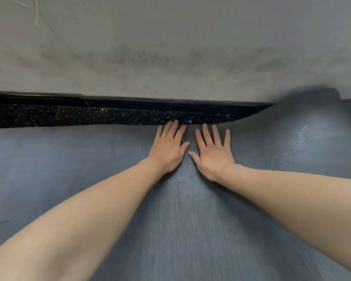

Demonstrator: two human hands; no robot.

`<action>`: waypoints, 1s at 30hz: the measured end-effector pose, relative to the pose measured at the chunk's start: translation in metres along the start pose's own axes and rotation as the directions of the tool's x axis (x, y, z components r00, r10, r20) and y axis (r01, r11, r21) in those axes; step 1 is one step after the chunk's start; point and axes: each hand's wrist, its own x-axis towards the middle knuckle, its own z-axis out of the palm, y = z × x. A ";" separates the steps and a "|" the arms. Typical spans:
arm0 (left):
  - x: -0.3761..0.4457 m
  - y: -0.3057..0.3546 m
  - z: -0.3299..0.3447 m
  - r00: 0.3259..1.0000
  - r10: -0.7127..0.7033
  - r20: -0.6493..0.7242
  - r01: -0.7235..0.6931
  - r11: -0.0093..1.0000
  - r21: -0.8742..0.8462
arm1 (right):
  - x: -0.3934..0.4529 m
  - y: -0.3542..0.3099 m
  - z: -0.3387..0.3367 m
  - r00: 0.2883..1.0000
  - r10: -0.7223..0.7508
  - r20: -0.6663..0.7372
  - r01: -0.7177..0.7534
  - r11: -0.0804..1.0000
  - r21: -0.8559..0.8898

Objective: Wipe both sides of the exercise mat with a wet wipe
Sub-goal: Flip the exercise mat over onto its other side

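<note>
A grey ribbed exercise mat (190,230) covers the floor up to a dark speckled strip (109,116) below a pale wall (170,47). Both hands, left hand (168,147) and right hand (213,153), lie flat and spread on the mat's far edge, holding nothing. They seem to be smoothing it down. No wet wipe is visible; fetching one comes next. The mat's right end humps up, blurred.

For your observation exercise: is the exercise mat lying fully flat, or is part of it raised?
Partly raised. The mat lies spread under both flat hands, but its far right part humps up against the wall.
</note>
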 end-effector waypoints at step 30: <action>0.048 -0.074 -0.025 0.996 0.073 -0.044 -0.075 0.996 -0.050 | -0.020 -0.036 -0.033 0.939 -0.115 0.323 0.055 0.981 0.188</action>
